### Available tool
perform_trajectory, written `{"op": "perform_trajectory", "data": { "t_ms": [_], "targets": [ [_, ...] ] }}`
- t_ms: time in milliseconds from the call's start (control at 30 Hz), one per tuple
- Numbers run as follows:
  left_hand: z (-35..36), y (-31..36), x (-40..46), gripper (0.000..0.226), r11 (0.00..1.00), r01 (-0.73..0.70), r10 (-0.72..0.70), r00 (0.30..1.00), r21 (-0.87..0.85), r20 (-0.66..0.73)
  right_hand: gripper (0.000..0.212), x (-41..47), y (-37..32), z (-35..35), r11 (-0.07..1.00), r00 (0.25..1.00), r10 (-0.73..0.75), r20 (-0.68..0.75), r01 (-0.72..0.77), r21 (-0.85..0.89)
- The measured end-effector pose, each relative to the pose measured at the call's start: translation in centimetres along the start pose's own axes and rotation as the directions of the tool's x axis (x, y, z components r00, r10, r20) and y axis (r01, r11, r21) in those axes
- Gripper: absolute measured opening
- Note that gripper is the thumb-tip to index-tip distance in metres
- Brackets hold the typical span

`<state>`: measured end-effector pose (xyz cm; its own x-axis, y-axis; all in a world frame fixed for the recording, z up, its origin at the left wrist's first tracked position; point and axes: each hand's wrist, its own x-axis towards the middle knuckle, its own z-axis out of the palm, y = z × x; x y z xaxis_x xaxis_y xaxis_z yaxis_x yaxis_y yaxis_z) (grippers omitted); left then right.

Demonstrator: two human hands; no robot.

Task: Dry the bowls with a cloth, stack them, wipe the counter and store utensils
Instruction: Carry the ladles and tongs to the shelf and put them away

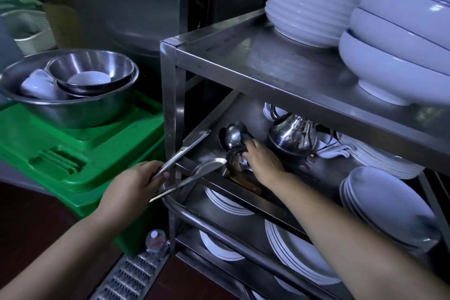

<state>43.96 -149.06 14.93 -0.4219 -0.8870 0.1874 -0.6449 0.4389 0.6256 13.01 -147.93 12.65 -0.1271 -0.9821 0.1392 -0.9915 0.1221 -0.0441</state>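
Left hand (136,181), fingers curled round long utensils (192,165) before the steel rack (255,61); right hand (261,161) grips ladles (232,137) inside — the long ends could snag its post and slip.

I see polished metal tongs (181,153) and shiny ladles (231,137) — the steel shelf (255,66) looks brushed, duller. The bowls (394,56) are glossy white ceramic, the crate (80,153) is matt green plastic.
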Motion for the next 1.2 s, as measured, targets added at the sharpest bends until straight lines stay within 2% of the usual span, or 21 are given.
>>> {"op": "perform_trajectory", "data": {
  "t_ms": [67,167,267,367,433,533,600,667,733,767,800,900,967,1033,1067,1133,1200],
  "targets": [
    [0.2,0.5,0.4,0.005,1.0,-0.007,0.007,1.0,-0.003,0.008,0.019,-0.1,0.3,0.4,0.999,0.997,-0.037,-0.067,0.039,0.021],
    [0.7,1.3,0.9,0.017,1.0,-0.005,0.005,1.0,-0.011,-0.003,0.024,-0.6,0.9,0.3,0.986,0.989,-0.052,-0.14,0.073,0.147],
    [1.6,2.4,1.7,0.022,0.999,0.032,-0.032,0.999,0.002,-0.041,0.033,-1.7,1.6,-0.6,0.962,0.975,-0.011,-0.221,0.07,0.263],
    [2.8,3.9,2.8,0.029,0.998,0.062,-0.063,0.995,-0.022,-0.078,0.024,-3.5,1.8,-1.6,0.931,0.924,0.043,-0.381,0.102,0.351],
    [3.6,5.2,3.6,0.03,0.994,0.07,-0.078,0.992,-0.079,-0.1,0.017,-4.5,1.2,-2.0,0.894,0.901,0.113,-0.419,0.092,0.438],
    [4.9,7.4,4.4,0.027,0.987,0.043,-0.06,0.992,-0.152,-0.107,0.01,-4.8,-0.7,-2.4,0.748,0.926,0.277,-0.257,-0.04,0.662],
    [5.8,9.0,4.7,0.026,0.984,0.023,-0.038,0.996,-0.176,-0.083,0.021,-4.5,-1.7,-2.7,0.637,0.924,0.356,-0.141,-0.13,0.76],
    [6.8,10.2,4.7,0.027,0.976,0.002,-0.015,0.998,-0.22,-0.056,0.034,-3.9,-2.2,-3.0,0.48,0.897,0.441,-0.038,-0.2,0.854],
    [7.4,11.1,4.8,0.029,0.961,-0.025,0.018,0.999,-0.276,-0.028,0.037,-3.5,-2.3,-3.4,0.288,0.846,0.529,0.065,-0.251,0.924],
    [7.7,11.4,4.9,0.028,0.956,-0.041,0.041,0.999,-0.289,-0.005,0.035,-3.3,-2.2,-3.6,0.233,0.821,0.563,0.094,-0.267,0.935],
    [7.8,11.5,5.0,0.025,0.954,-0.057,0.066,0.998,-0.293,0.021,0.032,-3.2,-2.0,-4.0,0.246,0.803,0.59,0.086,-0.281,0.928],
    [7.3,10.7,5.4,0.02,0.953,-0.1,0.126,0.989,-0.285,0.073,0.032,-2.7,-0.2,-5.9,0.476,0.785,0.618,-0.037,-0.336,0.813],
    [6.5,9.6,5.8,0.025,0.96,-0.123,0.144,0.987,-0.25,0.068,0.037,-2.1,1.2,-7.7,0.68,0.793,0.582,-0.179,-0.354,0.642],
    [5.6,8.5,6.2,0.023,0.972,-0.137,0.141,0.99,-0.19,0.007,0.041,-1.5,2.3,-9.2,0.855,0.852,0.449,-0.269,-0.321,0.408],
    [5.2,7.9,6.3,0.023,0.976,-0.153,0.15,0.988,-0.152,-0.03,0.041,-1.3,2.4,-9.7,0.912,0.897,0.357,-0.261,-0.275,0.304],
    [4.5,7.0,6.7,0.023,0.977,-0.186,0.18,0.981,-0.103,-0.066,0.031,-0.9,2.2,-10.0,0.976,0.969,0.204,-0.143,-0.19,0.101],
    [4.2,6.4,6.7,0.022,0.973,-0.212,0.206,0.976,-0.094,-0.073,0.023,-0.7,1.2,-9.4,0.984,0.991,0.133,0.001,-0.132,-0.118]
  ]
}}
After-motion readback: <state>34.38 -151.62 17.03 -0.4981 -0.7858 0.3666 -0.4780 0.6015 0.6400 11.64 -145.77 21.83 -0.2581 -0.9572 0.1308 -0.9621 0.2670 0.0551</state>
